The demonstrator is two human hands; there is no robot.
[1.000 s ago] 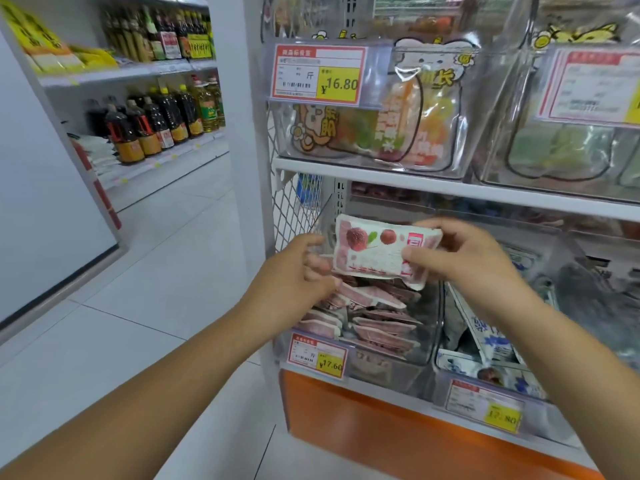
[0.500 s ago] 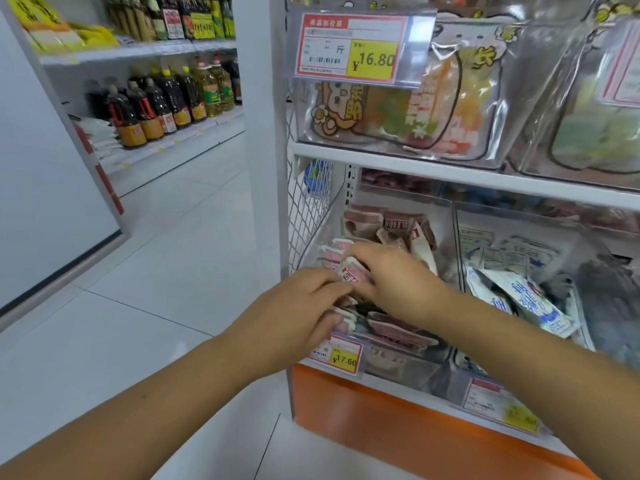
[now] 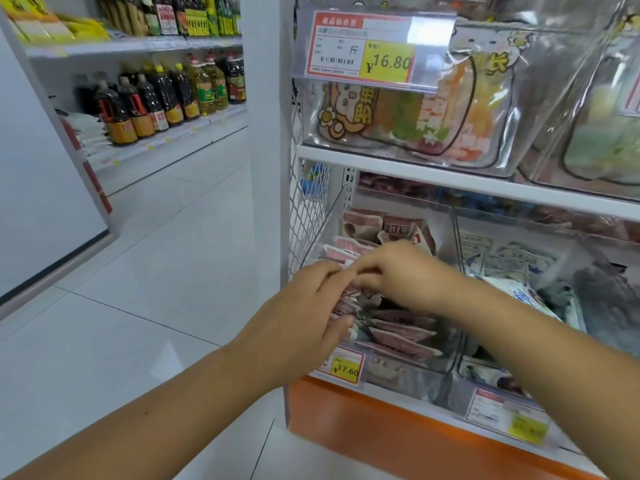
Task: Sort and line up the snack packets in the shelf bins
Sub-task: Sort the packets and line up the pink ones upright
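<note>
Pink snack packets [image 3: 398,332] lie stacked in a clear bin [image 3: 446,358] on the lower shelf, with more pink packets [image 3: 367,225] standing at the bin's back. Both hands are inside this bin over the front stack. My left hand [image 3: 304,317] has its fingers curled on the packets at the bin's left front. My right hand [image 3: 401,271] reaches in from the right, its fingertips meeting the left hand's on a packet edge. The packets under both hands are mostly hidden.
The neighbouring bin [image 3: 519,268] to the right holds white and blue packets. The upper shelf [image 3: 450,174] carries clear bins of colourful bags behind a 16.80 price tag [image 3: 367,51]. A 17.60 tag [image 3: 346,367] hangs on the front. Oil bottles [image 3: 162,98] line shelves across the tiled aisle.
A second ago both hands held one pink packet up in front of the bin. They lowered it onto the front stack, and both hands now rest on the packets there.
</note>
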